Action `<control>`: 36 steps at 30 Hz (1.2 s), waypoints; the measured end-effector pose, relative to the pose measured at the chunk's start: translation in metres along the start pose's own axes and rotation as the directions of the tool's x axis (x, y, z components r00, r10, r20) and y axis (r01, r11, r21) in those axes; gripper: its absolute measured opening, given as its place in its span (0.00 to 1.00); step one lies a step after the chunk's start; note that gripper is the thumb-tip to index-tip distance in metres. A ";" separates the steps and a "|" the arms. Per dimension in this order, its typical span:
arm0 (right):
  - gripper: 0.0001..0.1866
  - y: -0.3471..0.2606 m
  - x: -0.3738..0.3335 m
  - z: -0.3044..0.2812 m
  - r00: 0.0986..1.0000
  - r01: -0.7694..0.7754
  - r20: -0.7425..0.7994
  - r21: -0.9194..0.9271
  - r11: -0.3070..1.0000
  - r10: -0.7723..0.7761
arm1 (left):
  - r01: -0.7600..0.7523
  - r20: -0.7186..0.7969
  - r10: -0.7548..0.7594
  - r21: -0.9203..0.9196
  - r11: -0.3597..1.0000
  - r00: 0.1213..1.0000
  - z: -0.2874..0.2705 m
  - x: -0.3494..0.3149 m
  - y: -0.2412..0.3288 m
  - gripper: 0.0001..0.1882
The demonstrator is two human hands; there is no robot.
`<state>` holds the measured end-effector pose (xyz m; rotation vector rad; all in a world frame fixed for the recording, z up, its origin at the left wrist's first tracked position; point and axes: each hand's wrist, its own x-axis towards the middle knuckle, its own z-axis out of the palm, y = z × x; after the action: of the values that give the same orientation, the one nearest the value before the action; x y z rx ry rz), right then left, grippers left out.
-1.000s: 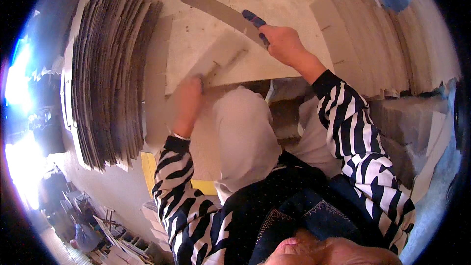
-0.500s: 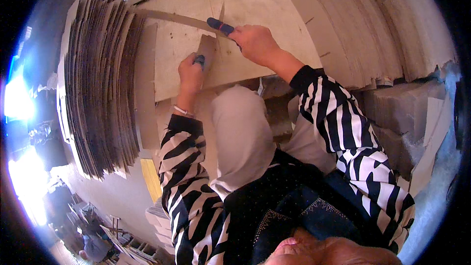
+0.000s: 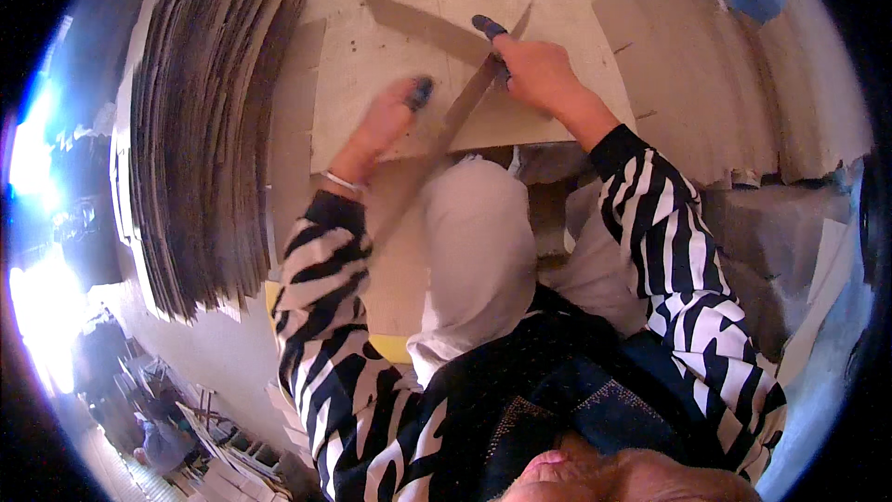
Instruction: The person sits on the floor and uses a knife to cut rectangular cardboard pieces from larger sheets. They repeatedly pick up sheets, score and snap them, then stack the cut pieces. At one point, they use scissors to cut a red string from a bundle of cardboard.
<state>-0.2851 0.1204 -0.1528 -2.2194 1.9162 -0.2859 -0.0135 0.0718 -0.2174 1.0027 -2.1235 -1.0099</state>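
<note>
Gripping the blue-handled knife [image 3: 469,98], the right hand [image 3: 539,74] has fingers curled shut round it; the left hand [image 3: 386,125] presses fingers together, pinning the cardboard sheet [image 3: 372,56] flat.

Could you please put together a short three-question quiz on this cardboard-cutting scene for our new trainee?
1. True or false: the right hand grips a blue-handled knife.
2. Where does the left hand rest? A) on the stack of cardboard sheets; B) on the flat cardboard sheet; C) on the person's knee.
3. Fill in: the stack of cardboard sheets stands to the person's ____.

Key: 1 true; 2 B; 3 left.
</note>
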 end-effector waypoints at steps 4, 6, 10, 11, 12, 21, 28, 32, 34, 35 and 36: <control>0.18 0.010 0.000 0.005 0.999 -0.032 0.016 -0.005 0.999 0.032 | 0.415 -0.315 -0.283 0.791 0.449 0.906 -0.067 -0.008 -0.050 0.27; 0.18 0.013 0.001 0.006 1.000 -0.023 0.006 0.014 1.000 0.023 | 0.511 -0.411 -0.353 0.816 0.269 0.841 -0.070 -0.035 -0.051 0.29; 0.19 0.012 -0.002 0.011 1.000 -0.007 0.007 0.034 0.999 0.007 | 0.219 -0.130 -0.256 0.907 0.359 0.958 -0.035 -0.084 -0.020 0.29; 0.19 0.013 -0.001 0.011 1.000 0.000 -0.007 0.035 0.999 0.000 | 0.133 -0.050 -0.204 0.900 0.415 0.978 -0.025 -0.091 0.006 0.29; 0.19 0.013 -0.001 0.012 1.000 0.012 -0.016 0.031 0.999 -0.011 | 0.048 0.026 -0.151 0.886 0.462 0.988 -0.019 -0.098 0.022 0.28; 0.18 -0.018 -0.014 0.009 0.943 0.297 -0.179 0.063 0.953 -0.282 | 0.369 -0.292 -0.227 0.746 0.553 0.929 -0.039 -0.086 0.002 0.15; 0.18 -0.003 -0.012 0.008 0.917 0.297 -0.266 -0.046 0.954 -0.299 | 0.396 -0.355 -0.499 -0.324 0.859 0.791 -0.012 -0.014 0.003 0.13; 0.17 -0.057 -0.007 0.030 0.867 0.432 -0.273 -0.006 0.902 -0.417 | 0.524 -0.518 -0.515 -0.145 0.840 0.683 -0.059 -0.089 -0.027 0.15; 0.16 -0.017 -0.011 0.011 0.902 0.346 -0.248 -0.075 0.935 -0.354 | 0.414 -0.381 -0.490 -0.267 0.870 0.784 -0.037 -0.023 -0.002 0.16; 0.16 -0.011 -0.012 0.012 0.907 0.345 -0.232 -0.065 0.936 -0.351 | 0.414 -0.384 -0.489 -0.266 0.871 0.783 -0.031 -0.018 -0.002 0.14; 0.16 -0.007 -0.011 0.013 0.926 0.302 -0.222 -0.052 0.952 -0.306 | 0.415 -0.387 -0.490 -0.264 0.871 0.782 -0.026 -0.013 -0.003 0.13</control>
<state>-0.2762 0.1324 -0.1634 -2.5933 1.6683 -0.5973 0.0137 0.0712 -0.2076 1.5398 -1.4243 -1.0300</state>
